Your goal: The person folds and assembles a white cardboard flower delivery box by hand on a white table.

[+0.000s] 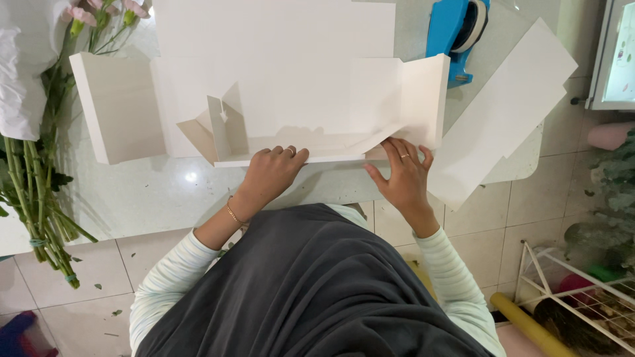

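A large white cardboard box blank (291, 99) lies partly folded on a pale stone table (152, 198). My left hand (271, 173) presses on the box's near raised wall, fingers curled over its edge; a ring and a thin bracelet show. My right hand (402, 173) grips the near right corner flap, fingers spread against the card. The left end panel (116, 106) and the right end panel (423, 99) stand up. A small tab stands folded inside at the left.
A second flat white card sheet (503, 112) overhangs the table's right edge. A blue tape dispenser (456, 33) sits at the back. Pink flowers with green stems (40, 165) lie along the left. A white wire rack (582, 291) stands on the tiled floor at right.
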